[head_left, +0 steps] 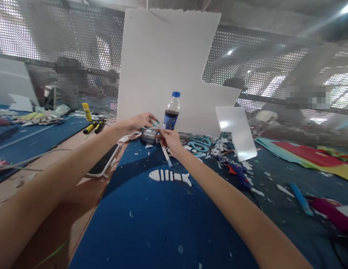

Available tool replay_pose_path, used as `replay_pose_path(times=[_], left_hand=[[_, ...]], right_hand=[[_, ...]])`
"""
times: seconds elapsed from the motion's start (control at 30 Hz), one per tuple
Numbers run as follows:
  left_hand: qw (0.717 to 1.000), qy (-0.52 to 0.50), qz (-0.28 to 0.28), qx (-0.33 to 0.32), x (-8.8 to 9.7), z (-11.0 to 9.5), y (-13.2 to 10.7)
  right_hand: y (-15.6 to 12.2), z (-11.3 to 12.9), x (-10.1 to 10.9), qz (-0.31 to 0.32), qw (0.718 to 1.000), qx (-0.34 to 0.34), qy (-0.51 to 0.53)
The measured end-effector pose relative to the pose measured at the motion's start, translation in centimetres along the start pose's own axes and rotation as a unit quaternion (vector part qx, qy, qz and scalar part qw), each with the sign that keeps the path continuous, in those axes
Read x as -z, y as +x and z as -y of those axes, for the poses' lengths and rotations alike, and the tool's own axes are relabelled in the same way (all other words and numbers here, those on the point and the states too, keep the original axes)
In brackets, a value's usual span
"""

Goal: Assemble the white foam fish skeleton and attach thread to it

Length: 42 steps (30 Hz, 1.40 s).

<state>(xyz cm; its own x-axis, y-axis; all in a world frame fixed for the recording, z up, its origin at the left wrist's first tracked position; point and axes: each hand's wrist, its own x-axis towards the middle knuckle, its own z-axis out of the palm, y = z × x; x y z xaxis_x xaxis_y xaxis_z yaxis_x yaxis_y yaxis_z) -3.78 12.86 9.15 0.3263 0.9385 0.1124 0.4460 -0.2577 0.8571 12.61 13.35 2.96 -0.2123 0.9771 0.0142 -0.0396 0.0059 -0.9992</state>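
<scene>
My left hand (144,121) reaches over a grey roll that looks like tape (148,137), its fingers apart, with green nails showing. Close beside it, my right hand (171,141) is closed in a pinch at the roll's right side. What lies between those fingers is too small to make out. Below my right hand lies a white pen or marker (167,157). Nearer to me, white pieces laid in a row form a fish skeleton (170,176) on the blue board (151,220). A bottle of dark drink (171,116) stands just behind my hands.
Blue-handled scissors (200,144) lie among white scraps. To the right are a blue glue gun (238,173) and coloured sheets (308,153). A phone (105,160), yellow-black pliers (94,127) and a glue stick (86,112) are on the left. A large white board (168,67) stands behind.
</scene>
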Motion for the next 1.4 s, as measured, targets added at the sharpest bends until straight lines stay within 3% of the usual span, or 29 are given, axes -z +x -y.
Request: replay_pose_path(times=[0.4, 0.63, 1.0, 1.4], left_hand=[[0.995, 0.073, -0.051, -0.046, -0.6, 1.5, 1.3], [0.988, 0.113, -0.073, -0.073, -0.8, 1.4, 0.8], [0.98, 0.118, -0.041, -0.157, -0.8, 1.7, 0.8], [0.984, 0.09, -0.072, -0.133, 0.3, 2.1, 1.3]], right_hand=[[-0.5, 0.3, -0.2, 0.023, 0.994, 0.036, -0.101], [-0.2, 0.5, 0.3, 0.082, 0.981, 0.04, -0.169], [0.3, -0.3, 0.6, 0.132, 0.966, 0.019, -0.22], [0.0, 0.0, 0.6, 0.156, 0.963, 0.046, -0.217]])
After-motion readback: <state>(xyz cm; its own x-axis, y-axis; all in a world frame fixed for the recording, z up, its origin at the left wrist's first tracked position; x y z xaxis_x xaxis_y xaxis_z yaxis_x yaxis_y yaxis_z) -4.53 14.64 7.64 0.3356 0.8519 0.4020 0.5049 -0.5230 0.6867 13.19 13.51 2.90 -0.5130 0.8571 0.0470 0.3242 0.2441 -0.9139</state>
